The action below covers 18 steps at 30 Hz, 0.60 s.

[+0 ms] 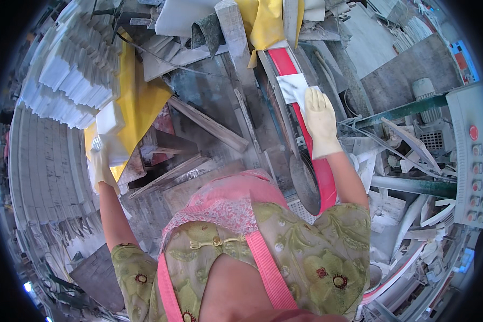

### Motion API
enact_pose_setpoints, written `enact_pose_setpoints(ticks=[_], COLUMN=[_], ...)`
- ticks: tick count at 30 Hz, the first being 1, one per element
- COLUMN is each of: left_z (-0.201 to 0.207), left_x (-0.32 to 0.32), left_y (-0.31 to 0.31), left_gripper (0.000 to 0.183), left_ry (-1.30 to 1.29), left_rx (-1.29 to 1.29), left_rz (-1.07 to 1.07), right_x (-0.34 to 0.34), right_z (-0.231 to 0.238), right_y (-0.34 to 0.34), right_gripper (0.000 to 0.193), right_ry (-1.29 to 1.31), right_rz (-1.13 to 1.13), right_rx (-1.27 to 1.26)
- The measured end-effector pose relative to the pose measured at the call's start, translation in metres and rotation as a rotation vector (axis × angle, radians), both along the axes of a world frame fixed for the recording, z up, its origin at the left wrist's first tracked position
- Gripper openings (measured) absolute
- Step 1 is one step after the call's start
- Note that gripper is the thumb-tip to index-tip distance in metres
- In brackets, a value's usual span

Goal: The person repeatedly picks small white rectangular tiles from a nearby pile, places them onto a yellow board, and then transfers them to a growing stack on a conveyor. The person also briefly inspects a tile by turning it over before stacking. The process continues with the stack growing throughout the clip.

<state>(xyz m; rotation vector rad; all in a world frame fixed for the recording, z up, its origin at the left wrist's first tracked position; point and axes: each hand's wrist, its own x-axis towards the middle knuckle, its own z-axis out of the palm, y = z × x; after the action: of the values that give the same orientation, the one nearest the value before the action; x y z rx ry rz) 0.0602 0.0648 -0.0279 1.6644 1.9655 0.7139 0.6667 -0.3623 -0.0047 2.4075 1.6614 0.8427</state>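
My right hand [320,121], in a cream rubber glove, lies with its fingers stretched out over the right edge of a white, grey-veined stone tile [291,87]. That tile sits flat on a narrow red conveyor belt [310,140]. Far to the left, my left hand [100,161], gloved alike, has its fingers bent against the edge of a whitish stone tile [116,149]; its thumb is hidden. Just beyond those fingers a thick white tile [109,118] rests by a yellow sheet [139,104].
Tall stacks of white tiles [70,70] rise at the left. A control panel [471,155] with a red button stands at the right. Wooden planks [209,126] lie between my arms. A round dark disc [305,182] sits beside the belt's near end. More yellow sheeting [265,24] hangs at the belt's far end.
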Motion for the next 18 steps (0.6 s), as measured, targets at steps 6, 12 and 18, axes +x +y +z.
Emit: enact_pose_setpoints(ticks=[6, 12, 18], left_z=[-0.003, 0.010, 0.046], left_x=[-0.005, 0.006, 0.037], left_y=[0.002, -0.006, -0.050], left_gripper=[0.085, 0.072, 0.070], left_ry=[-0.011, 0.071, -0.113], left_rx=[0.008, -0.035, -0.058], left_rz=[0.006, 0.034, 0.047], right_x=[-0.005, -0.006, 0.011], right_z=[0.010, 0.009, -0.025], right_y=[0.038, 0.065, 0.085], right_gripper=[0.079, 0.088, 0.079], right_ry=[0.201, 0.190, 0.177], right_rz=[-0.059, -0.231, -0.203], right_rx=[-0.257, -0.471, -0.358])
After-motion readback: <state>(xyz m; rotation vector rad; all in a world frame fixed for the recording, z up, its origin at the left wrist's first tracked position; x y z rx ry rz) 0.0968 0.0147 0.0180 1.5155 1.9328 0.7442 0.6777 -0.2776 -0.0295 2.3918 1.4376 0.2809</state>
